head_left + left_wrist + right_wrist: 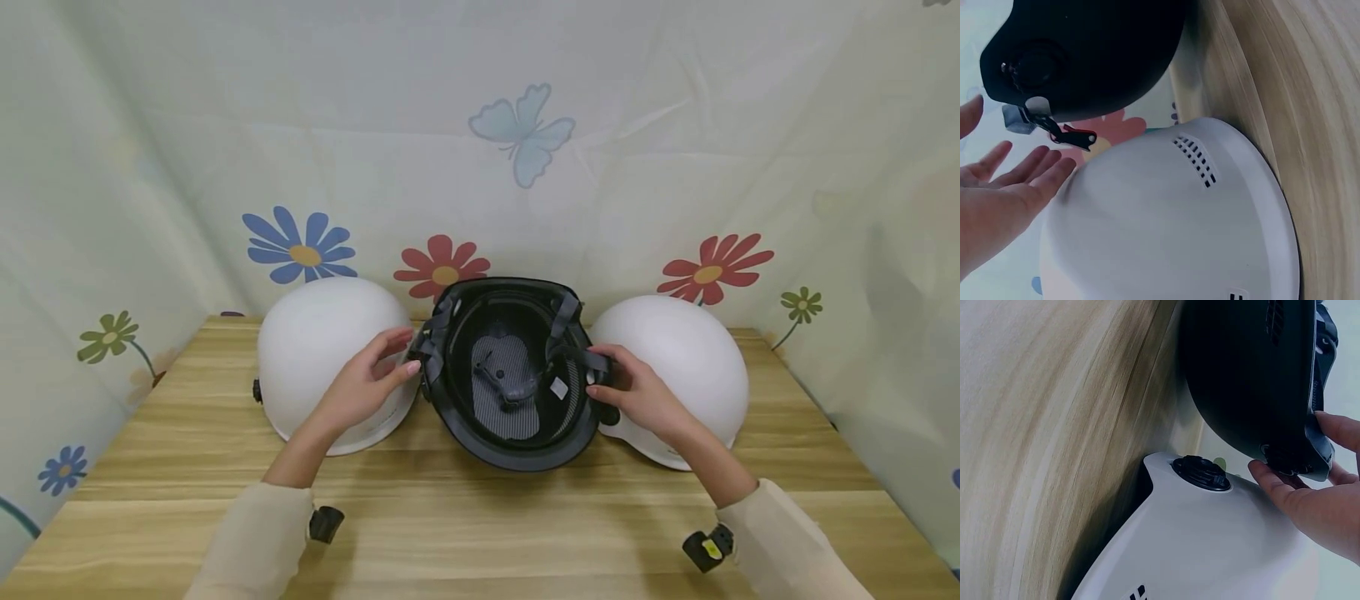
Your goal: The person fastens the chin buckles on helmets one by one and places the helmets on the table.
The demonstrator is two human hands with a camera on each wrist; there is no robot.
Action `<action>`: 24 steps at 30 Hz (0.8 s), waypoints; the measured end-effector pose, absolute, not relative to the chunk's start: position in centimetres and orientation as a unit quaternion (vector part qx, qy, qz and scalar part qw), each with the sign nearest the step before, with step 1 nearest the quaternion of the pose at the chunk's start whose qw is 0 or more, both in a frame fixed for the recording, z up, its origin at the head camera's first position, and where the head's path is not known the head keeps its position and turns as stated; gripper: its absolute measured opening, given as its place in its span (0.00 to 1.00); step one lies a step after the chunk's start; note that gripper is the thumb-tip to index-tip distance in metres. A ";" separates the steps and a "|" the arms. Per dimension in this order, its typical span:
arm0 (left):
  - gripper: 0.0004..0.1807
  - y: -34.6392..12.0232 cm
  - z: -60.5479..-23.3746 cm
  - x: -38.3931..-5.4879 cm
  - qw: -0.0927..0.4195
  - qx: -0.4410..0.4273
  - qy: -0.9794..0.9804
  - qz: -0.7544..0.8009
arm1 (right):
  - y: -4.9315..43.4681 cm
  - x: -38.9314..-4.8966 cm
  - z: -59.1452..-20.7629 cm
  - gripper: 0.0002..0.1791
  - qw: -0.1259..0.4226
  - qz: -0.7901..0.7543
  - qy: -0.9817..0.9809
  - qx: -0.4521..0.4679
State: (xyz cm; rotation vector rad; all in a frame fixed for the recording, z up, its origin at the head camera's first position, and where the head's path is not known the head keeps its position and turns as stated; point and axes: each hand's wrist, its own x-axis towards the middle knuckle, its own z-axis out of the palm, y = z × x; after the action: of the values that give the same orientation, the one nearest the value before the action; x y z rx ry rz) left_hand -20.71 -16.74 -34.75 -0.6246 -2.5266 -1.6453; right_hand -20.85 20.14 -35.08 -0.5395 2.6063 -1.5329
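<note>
Black helmet (506,392) sits mid tabletop (465,533), nearer the far edge, btwn two white ones, hollow side facing the person; prob. turned that way so the liner and straps can be seen and reached. Can't tell if its shell bears on the wood or is held just clear. R hand (637,390) pinches its R rim, thumb on the inner side, fingers round the outside; likely b/c a round shell would rock w/o a grip there. L hand (363,385) is spread, thumb well apart from fairly straight fingers, by the L strap (432,343) and its buckle (1079,137); the L wrist view shows no grip, contact unclear, so the R hand seems to do the steadying. L white helmet (322,350) is toward the far L corner, R white helmet (682,367) toward the far R corner, both dome up, rims down, prob. b/c that's the stable way to stand them. The R one has a black knob (1200,473) on the side facing the black one. Flowered cloth (420,150) hangs behind the far edge, presumably as a plain-ish backdrop.
</note>
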 end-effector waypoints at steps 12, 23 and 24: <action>0.31 -17.0 -35.4 -21.2 -0.001 -0.206 -0.832 -0.514 | 20.0 -20.6 -34.8 0.28 0.040 -0.511 0.840 -0.176; 0.29 -17.2 -35.8 -21.1 0.003 -0.216 -0.835 -0.507 | 20.1 -20.8 -35.1 0.28 0.036 -0.502 0.847 -0.171; 0.29 -17.3 -35.8 -21.0 0.002 -0.217 -0.834 -0.508 | 20.1 -20.8 -35.1 0.28 0.036 -0.500 0.848 -0.172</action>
State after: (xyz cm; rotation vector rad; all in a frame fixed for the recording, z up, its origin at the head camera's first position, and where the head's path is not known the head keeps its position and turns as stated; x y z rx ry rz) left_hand -21.04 -17.27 -35.80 -0.6792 -2.6162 -1.5924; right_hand -20.78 20.11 -35.14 -0.5270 2.6048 -1.5369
